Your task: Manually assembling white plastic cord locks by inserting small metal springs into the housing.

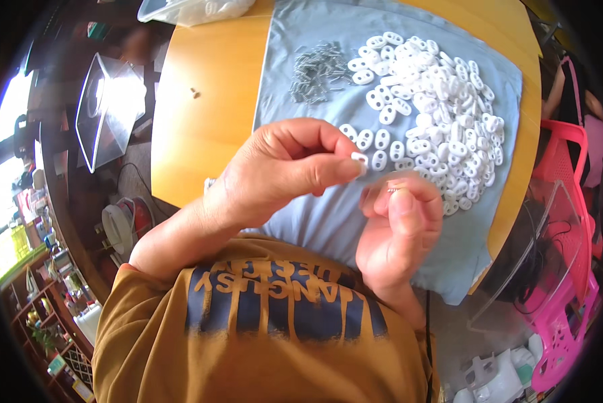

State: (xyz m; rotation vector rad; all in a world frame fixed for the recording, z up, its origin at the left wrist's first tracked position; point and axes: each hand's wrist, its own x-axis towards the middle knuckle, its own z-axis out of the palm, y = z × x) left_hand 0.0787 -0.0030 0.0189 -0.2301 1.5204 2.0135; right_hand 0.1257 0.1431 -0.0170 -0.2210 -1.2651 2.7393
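Between the thumb and forefinger of my left hand (pixel 284 164) is a white oval plastic piece with holes (pixel 360 158), its end sticking out past the fingertips. My right hand (pixel 405 225), close by on the right, pinches a small ridged metal piece (pixel 393 190); whether it is a screw or a spring I cannot tell. Both hands are raised above the cloth, a short gap apart. Just beyond them lie several loose two-holed white ovals (pixel 382 140). A large heap of the same white pieces (pixel 449 111) spreads to the right.
A pile of thin grey metal bits (pixel 318 70) lies on the light blue cloth (pixel 274 87) over the wooden table (pixel 204 114). At the far left edge stands a clear plastic container (pixel 194 10). A tiny brown object (pixel 194 93) sits on bare wood. Pink plastic chairs (pixel 563 295) stand at right.
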